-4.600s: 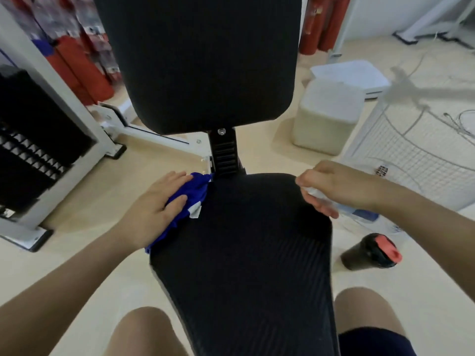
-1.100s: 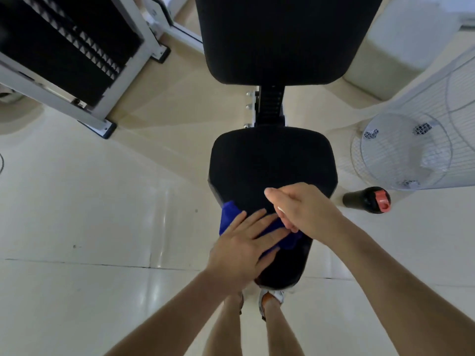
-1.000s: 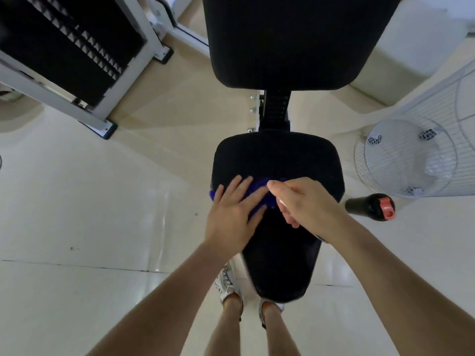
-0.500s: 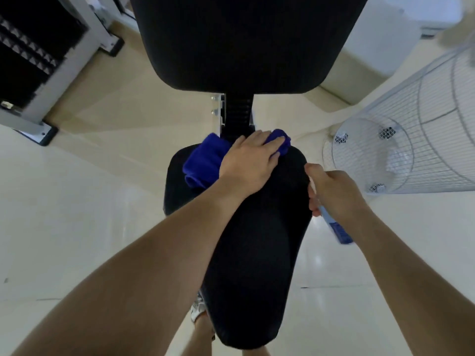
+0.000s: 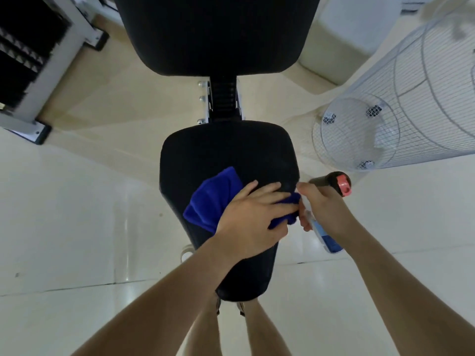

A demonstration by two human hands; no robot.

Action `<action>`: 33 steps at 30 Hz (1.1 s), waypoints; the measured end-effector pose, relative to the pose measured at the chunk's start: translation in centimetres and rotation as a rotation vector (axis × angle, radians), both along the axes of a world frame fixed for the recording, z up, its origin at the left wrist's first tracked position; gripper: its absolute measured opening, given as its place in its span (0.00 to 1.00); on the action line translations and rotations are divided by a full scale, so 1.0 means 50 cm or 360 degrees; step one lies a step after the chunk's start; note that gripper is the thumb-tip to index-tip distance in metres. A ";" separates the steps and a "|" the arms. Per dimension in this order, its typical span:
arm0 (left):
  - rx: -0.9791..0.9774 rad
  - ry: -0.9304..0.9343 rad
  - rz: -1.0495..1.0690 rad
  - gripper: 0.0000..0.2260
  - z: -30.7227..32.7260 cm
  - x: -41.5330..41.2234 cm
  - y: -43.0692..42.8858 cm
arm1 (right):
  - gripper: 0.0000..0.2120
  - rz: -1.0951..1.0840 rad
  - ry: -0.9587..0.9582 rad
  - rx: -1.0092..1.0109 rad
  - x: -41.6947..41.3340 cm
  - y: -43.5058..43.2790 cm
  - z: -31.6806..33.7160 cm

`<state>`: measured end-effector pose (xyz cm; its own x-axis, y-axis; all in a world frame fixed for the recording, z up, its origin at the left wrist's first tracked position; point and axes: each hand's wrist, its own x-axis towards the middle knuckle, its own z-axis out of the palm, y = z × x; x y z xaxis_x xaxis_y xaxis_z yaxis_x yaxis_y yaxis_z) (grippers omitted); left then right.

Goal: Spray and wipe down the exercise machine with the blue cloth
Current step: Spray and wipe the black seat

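left hand [image 5: 253, 219]: fingers straight, pressing blue cloth [image 5: 210, 201] on black seat [image 5: 226, 150] | cloth: under these fingers and to their left | right hand [image 5: 323, 209]: fingers curled round spray bottle [image 5: 325, 236], touching left fingertips | bottle: blue at its lower end | wire basket [image 5: 411, 111]: on its side, content unclear

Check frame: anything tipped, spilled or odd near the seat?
Black bottle with a red cap seems to lie on its side on the floor right of the seat; the white wire basket beside it looks tipped too. No spill visible.
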<state>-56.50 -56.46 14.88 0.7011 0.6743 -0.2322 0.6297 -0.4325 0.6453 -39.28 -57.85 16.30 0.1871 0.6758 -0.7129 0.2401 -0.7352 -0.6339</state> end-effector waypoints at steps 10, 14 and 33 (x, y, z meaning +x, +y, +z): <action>-0.0108 -0.0252 0.0122 0.15 0.041 -0.087 -0.152 | 0.29 0.0147 0.0003 0.0047 -0.078 -0.053 0.036; -0.0305 -0.0413 0.0801 0.23 0.029 -0.159 -0.136 | 0.29 0.0256 0.0038 0.0050 -0.096 -0.075 0.040; -0.0379 -0.0363 0.1927 0.15 0.017 -0.186 0.081 | 0.27 0.0300 0.0110 0.0340 -0.175 0.060 0.096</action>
<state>-65.79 -52.40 15.71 -0.2980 0.8706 -0.3916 0.4049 0.4867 0.7741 -48.04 -54.83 21.09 -0.0001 0.8301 -0.5576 0.3104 -0.5300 -0.7892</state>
